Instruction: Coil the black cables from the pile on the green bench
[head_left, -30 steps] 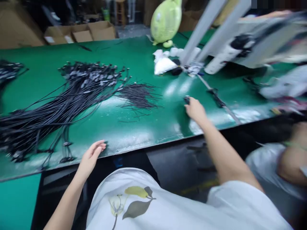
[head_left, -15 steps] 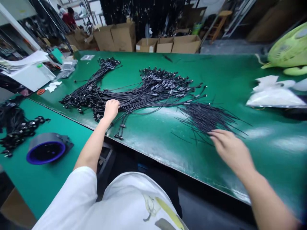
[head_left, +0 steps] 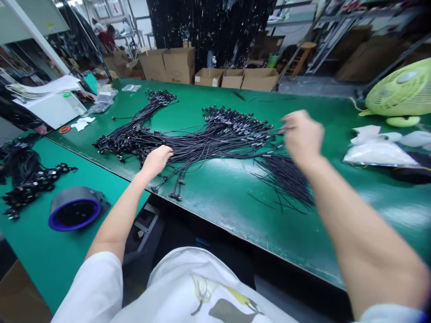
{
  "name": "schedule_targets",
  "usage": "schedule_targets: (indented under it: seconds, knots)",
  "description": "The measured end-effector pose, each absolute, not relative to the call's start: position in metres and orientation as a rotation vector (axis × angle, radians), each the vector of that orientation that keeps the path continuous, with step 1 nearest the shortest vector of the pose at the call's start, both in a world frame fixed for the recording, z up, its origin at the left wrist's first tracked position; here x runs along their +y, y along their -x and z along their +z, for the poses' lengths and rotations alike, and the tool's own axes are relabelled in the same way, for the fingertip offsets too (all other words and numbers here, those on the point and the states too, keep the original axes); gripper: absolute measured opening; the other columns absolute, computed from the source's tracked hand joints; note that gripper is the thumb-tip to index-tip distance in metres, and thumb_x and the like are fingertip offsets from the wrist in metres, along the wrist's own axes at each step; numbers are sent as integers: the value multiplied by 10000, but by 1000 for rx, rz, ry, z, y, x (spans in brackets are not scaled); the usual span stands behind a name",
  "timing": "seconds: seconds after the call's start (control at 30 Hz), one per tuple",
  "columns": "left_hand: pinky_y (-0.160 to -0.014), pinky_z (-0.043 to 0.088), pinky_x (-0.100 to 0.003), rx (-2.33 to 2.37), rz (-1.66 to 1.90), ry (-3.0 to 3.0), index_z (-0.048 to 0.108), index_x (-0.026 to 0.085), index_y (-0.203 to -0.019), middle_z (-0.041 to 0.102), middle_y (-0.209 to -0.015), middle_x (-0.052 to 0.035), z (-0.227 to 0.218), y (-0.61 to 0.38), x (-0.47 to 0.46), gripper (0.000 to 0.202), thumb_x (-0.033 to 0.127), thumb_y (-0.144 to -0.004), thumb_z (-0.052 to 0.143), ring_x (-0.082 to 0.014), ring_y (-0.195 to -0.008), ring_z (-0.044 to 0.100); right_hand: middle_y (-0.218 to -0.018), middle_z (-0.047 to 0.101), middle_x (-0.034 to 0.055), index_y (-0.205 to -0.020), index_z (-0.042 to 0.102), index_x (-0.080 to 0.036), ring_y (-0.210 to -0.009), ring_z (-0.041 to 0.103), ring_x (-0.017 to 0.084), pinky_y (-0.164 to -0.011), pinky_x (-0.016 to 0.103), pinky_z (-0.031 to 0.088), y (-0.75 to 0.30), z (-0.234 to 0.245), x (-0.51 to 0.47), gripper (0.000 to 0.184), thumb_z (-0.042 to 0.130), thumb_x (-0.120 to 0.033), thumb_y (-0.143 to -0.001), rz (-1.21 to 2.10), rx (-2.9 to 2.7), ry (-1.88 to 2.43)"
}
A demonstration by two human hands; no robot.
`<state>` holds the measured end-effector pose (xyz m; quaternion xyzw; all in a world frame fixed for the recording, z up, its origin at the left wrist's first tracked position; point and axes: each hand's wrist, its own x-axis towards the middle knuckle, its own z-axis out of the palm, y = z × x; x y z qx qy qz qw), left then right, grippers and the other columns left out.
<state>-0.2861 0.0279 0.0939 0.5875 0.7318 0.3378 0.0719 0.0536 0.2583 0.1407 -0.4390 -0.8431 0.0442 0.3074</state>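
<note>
A long bundle of black cables with small connectors (head_left: 215,139) lies across the green-topped workbench (head_left: 222,179). My left hand (head_left: 157,161) rests on its near part, fingers curled over the cables. Two cable ends with black connectors (head_left: 175,194) hang out just below that hand. My right hand (head_left: 303,137) is raised and blurred above the bundle's right end, its fingertips near the cable tips. To the right lies a pile of loose thin black wires (head_left: 286,179), below my right hand and apart from it.
A lower teal bench (head_left: 40,251) at the left holds black connector cables (head_left: 30,188) and a blue-rimmed grey tape roll (head_left: 74,208). White plastic bags (head_left: 379,152) and a lime-green fan (head_left: 400,94) sit at the right. Cardboard boxes (head_left: 208,77) stand behind the bench.
The view has swung left from the oldest frame. My right hand has risen from above the loose wires to the bundle's right end. My left hand stays on the bundle.
</note>
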Motion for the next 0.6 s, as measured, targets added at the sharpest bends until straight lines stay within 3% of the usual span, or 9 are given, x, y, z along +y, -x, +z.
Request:
schedule_targets:
  seconds: [0.1, 0.2, 0.27, 0.33, 0.47, 0.6]
  knots:
    - [-841, 408, -321, 2124, 1171, -1499, 561, 201, -700, 608, -793, -59, 93, 310, 39, 138, 257, -827, 564, -217, -858, 555, -956, 659, 189, -1089, 623, -126, -1009, 632, 304, -746, 416, 420, -113, 195, 279, 568, 186, -473, -986, -292, -2079, 1364]
    - [-740, 451, -297, 1996, 1271, -1430, 493, 195, -695, 577, -709, -29, 94, 293, 53, 263, 357, -898, 451, -155, -695, 561, -760, 616, 148, -912, 632, -186, -811, 659, 288, -635, 390, 403, -152, 203, 256, 490, 351, -586, -943, -516, -2373, 1388]
    - [-711, 483, -298, 1805, 1318, -1371, 456, 187, -703, 611, -758, -41, 96, 265, 60, 335, 437, -917, 397, -128, -652, 580, -626, 559, 96, -804, 586, -213, -589, 604, 228, -548, 347, 376, -165, 183, 220, 325, 505, -508, -914, -543, -2552, 1376]
    - [-758, 508, -316, 1492, 1329, -1276, 449, 175, -714, 654, -894, -79, 97, 230, 64, 358, 485, -893, 459, -134, -741, 628, -595, 556, 71, -782, 546, -217, -456, 522, 187, -459, 301, 300, -167, 154, 175, 209, 604, -395, -874, -499, -2709, 1401]
    - [-822, 504, -318, 1132, 1203, -1221, 503, 164, -835, 654, -1098, -108, 95, 160, 58, 258, 412, -875, 560, -169, -931, 648, -738, 660, 61, -793, 546, -201, -512, 575, 162, -445, 269, 236, -148, 122, 93, 98, 557, -222, -888, -90, -3001, 1242]
    - [-984, 444, -357, 1137, 968, -1579, 559, 178, -1009, 624, -1233, -106, 91, 114, 40, 152, 272, -894, 525, -203, -1135, 600, -738, 667, 40, -813, 585, -190, -568, 590, 137, -479, 261, 236, -122, 134, 60, 150, 518, -251, -932, 138, -3007, 992]
